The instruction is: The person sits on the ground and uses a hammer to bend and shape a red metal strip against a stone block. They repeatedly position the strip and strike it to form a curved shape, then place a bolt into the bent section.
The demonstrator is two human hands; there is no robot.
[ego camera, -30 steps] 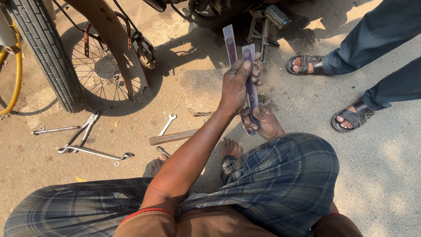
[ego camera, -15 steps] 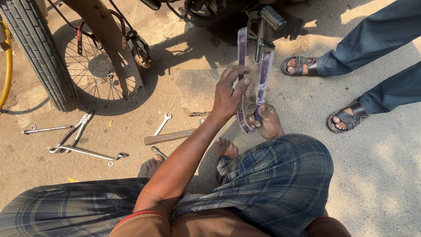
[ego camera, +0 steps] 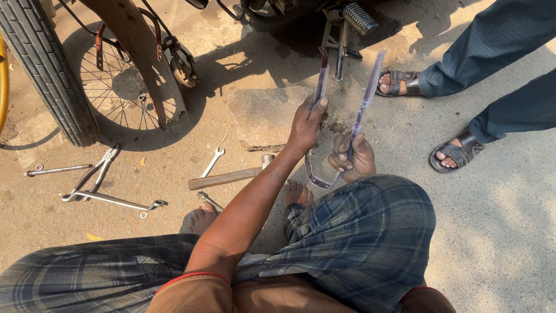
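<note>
I hold a bent, purplish U-shaped metal strip [ego camera: 364,95] in front of my knees, above the sandy ground [ego camera: 243,116]. Its two long arms point up and away from me, towards the motorcycle footrest [ego camera: 360,17], and its curved bottom hangs low between my hands. My left hand [ego camera: 305,124] is closed around the left arm, thumb pressing along it; my right hand [ego camera: 352,159] is clenched on the right arm near the bend. A wooden-handled hammer [ego camera: 229,177] and loose steel spanners [ego camera: 110,197] lie on the ground to my left. No packages or labels show. Since a moment ago, the two arms have spread wider apart.
</note>
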